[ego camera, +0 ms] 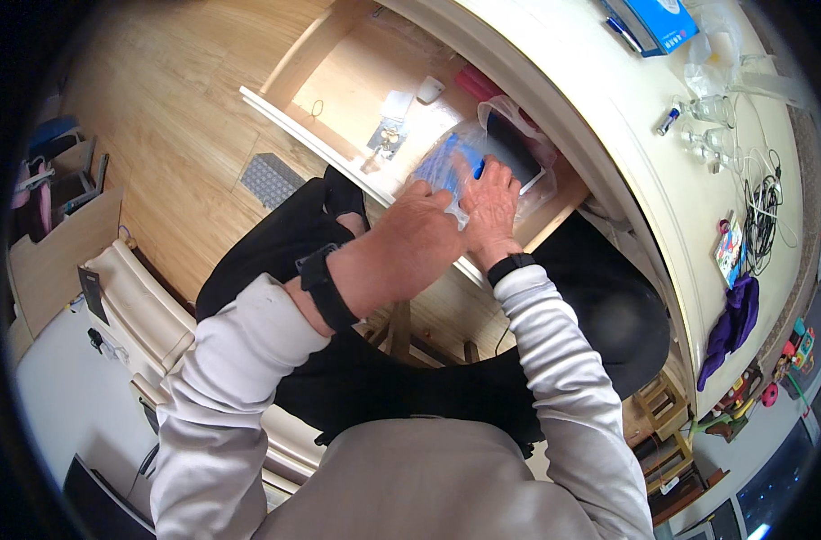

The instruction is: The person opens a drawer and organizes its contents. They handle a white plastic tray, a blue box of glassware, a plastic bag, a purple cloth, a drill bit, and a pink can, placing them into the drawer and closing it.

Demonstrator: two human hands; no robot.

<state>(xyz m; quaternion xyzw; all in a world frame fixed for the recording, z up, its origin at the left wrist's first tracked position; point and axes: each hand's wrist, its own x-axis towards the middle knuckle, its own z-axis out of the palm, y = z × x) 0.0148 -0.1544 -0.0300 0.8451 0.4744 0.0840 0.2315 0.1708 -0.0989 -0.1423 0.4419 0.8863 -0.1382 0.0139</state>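
Note:
A clear plastic bag (432,162) with blue contents lies in the front part of an open wooden drawer (336,81). My left hand (410,236) is closed with its fingertips pinching the bag's near edge. Just to its right, my right hand (491,202) has its bent fingers on the same bag, beside a small dark blue piece (479,169). What lies under the right palm is hidden. Beyond those fingers, a flat black object with a pale edge (515,145) rests partly inside another thin translucent bag (548,158).
The drawer also holds a white rounded object (430,89), a paper piece (397,105), a rubber band (316,108) and a pink-red item (476,82). On the cream tabletop (586,88) are glassware (710,111), coiled black cables (761,216), a purple cloth (731,324) and a blue box (653,23).

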